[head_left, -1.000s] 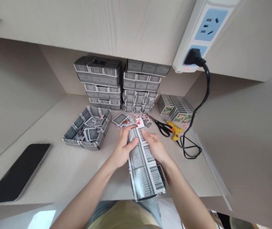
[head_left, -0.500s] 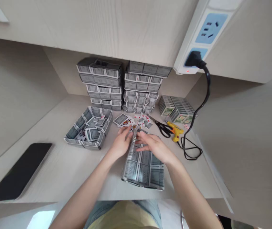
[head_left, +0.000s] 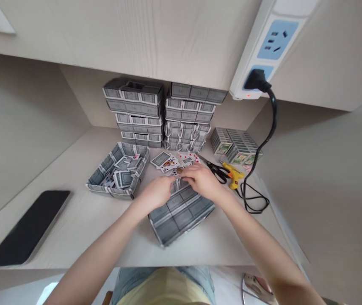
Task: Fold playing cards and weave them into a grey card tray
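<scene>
From my remote seat I have both hands on a playing-card box, which sits askew at the middle of the worktop, just in from the front edge. My left hand grips its far left side, the fingers mostly hidden; my right hand grasps its far side, fingers bent over. I cannot tell whether the box touches the worktop or is slightly raised. Just beyond my hands lie loose playing cards, some face up. Left of those I have an open playing-card tray with cards inside, and a black smartphone near the front left corner. Black-handled scissors lie just beside a yellow glue gun, toward the right edge. Along the back edge stand a left stack of card boxes and a right stack.
</scene>
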